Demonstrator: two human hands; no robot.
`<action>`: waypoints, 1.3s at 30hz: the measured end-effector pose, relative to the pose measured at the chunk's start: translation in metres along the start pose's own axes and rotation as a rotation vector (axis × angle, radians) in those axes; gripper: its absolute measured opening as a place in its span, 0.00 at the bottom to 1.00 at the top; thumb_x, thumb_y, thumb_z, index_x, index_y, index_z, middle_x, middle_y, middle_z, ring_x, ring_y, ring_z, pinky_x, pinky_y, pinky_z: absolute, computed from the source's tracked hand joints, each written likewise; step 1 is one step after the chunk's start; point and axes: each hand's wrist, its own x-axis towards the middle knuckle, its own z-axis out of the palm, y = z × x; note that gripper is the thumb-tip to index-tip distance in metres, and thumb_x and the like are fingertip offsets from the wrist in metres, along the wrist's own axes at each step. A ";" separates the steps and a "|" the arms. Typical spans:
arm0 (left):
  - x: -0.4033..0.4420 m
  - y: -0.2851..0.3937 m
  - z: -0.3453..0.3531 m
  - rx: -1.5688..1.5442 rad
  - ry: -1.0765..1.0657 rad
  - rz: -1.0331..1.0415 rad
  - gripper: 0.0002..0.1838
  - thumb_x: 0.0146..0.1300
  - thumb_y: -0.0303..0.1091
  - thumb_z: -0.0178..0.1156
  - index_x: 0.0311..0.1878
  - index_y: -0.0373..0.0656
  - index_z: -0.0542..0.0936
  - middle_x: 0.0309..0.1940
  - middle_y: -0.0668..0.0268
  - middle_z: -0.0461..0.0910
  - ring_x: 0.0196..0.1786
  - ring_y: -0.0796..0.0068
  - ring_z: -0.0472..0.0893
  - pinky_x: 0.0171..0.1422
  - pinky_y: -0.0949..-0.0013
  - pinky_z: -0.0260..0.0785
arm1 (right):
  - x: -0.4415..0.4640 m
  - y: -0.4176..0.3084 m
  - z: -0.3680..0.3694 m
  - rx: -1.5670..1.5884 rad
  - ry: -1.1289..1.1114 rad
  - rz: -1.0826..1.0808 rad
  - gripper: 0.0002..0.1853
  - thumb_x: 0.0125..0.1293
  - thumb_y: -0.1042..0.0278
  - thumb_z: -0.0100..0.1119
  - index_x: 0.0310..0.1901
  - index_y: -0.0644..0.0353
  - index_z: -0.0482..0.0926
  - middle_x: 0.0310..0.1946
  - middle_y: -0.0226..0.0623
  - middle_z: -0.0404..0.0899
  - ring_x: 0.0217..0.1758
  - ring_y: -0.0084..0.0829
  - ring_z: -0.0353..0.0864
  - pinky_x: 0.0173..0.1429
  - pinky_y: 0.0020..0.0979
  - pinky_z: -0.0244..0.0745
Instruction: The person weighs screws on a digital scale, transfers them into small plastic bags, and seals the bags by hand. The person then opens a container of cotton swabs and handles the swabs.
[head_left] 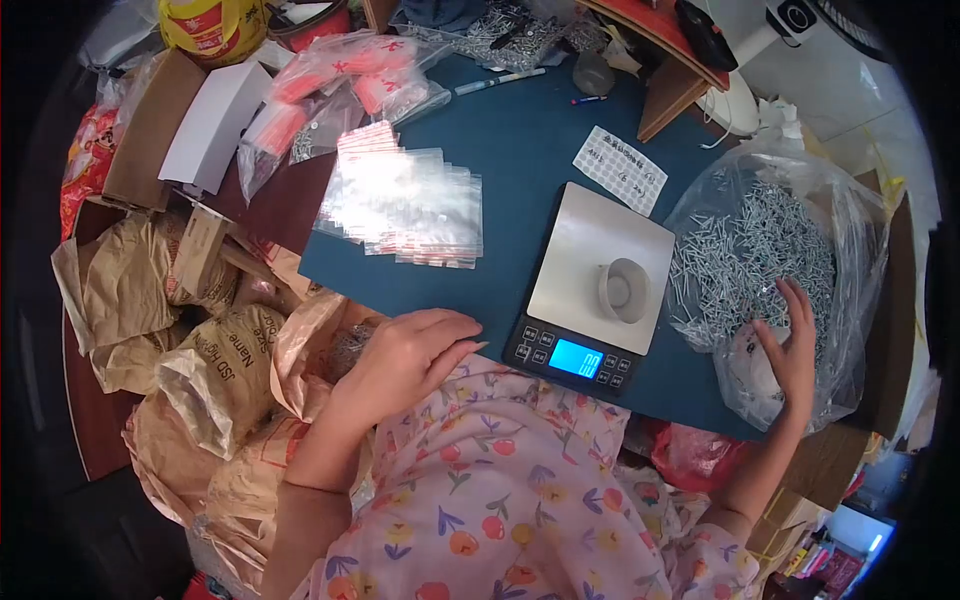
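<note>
My left hand [425,350] rests at the front edge of the blue-green mat [430,300], its fingers lying flat with nothing in them. On the right, my right hand [793,350] is over the clear bag of screws [745,250], fingers apart, beside a whitish round object [748,362] in the bag. Between the hands stands a digital scale [590,290] with a lit blue display. A small round cup [624,290] sits on its metal plate. Left of the scale lies a spread stack of small clear zip bags [420,205].
A dotted label sheet [620,170] lies behind the scale. A pen [500,82] is at the back. Packed plastic bags [350,75] and a white box [215,125] stand at the back left. Brown paper sacks [225,370] fill the lower left. A wooden stand [672,95] is at the back right.
</note>
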 end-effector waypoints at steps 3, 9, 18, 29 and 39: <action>0.000 -0.001 0.004 -0.016 0.006 0.016 0.08 0.58 0.24 0.64 0.40 0.34 0.82 0.37 0.55 0.83 0.37 0.58 0.84 0.40 0.65 0.77 | -0.030 0.028 -0.002 -0.117 -0.043 0.056 0.49 0.43 0.63 0.76 0.70 0.52 0.62 0.69 0.53 0.59 0.72 0.53 0.59 0.72 0.47 0.58; 0.003 0.001 0.007 -0.028 -0.029 0.037 0.07 0.59 0.24 0.64 0.41 0.34 0.82 0.37 0.55 0.83 0.36 0.58 0.84 0.39 0.66 0.77 | -0.061 0.056 0.019 0.005 -0.065 0.123 0.60 0.34 0.66 0.77 0.73 0.49 0.54 0.67 0.56 0.57 0.71 0.57 0.56 0.72 0.48 0.57; 0.004 0.006 0.011 -0.033 -0.052 0.032 0.08 0.59 0.24 0.63 0.41 0.35 0.82 0.37 0.56 0.83 0.37 0.58 0.83 0.39 0.66 0.76 | -0.062 0.037 0.025 -0.046 0.008 0.174 0.57 0.34 0.73 0.71 0.72 0.49 0.56 0.65 0.53 0.57 0.70 0.56 0.57 0.72 0.49 0.56; 0.019 0.027 0.011 -0.189 -0.040 0.011 0.18 0.58 0.26 0.66 0.52 0.36 0.78 0.49 0.54 0.80 0.50 0.62 0.82 0.50 0.67 0.76 | -0.007 -0.068 -0.033 0.216 0.117 -0.183 0.55 0.32 0.59 0.73 0.69 0.61 0.60 0.64 0.51 0.61 0.69 0.51 0.59 0.73 0.45 0.54; 0.043 0.018 0.004 0.000 0.299 0.147 0.59 0.41 0.38 0.78 0.74 0.36 0.51 0.73 0.45 0.51 0.76 0.45 0.52 0.77 0.51 0.47 | 0.084 -0.230 0.014 0.593 -0.196 -0.815 0.60 0.36 0.67 0.77 0.74 0.57 0.52 0.64 0.53 0.59 0.66 0.54 0.60 0.70 0.44 0.60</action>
